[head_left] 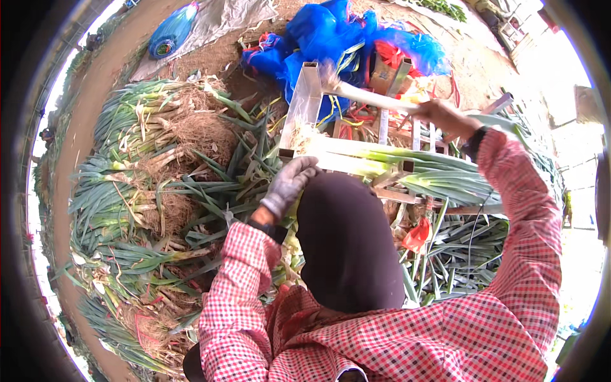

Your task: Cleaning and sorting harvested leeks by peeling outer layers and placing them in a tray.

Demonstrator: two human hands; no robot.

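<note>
My bare right hand (443,118) is closed round the upper part of a leek (375,99), its white stalk pointing left and its roots blurred. Green leaves trail behind that hand to the right. Below it, trimmed-looking leeks (356,151) lie side by side across a metal frame (304,105), white ends toward the frame's upright plate. My left hand (291,184), in a grey glove, is by the lower corner of that plate, fingers stretched toward the white ends. A dark head covering (347,242) hides part of the leeks and some of the left fingertips.
Heaped leeks with brown roots (191,127) fill the left side. Blue netting (324,32) lies beyond the frame, with a rolled blue bundle (173,30) farther left. More leek leaves (464,254) and an orange-red scrap (417,235) are at the lower right.
</note>
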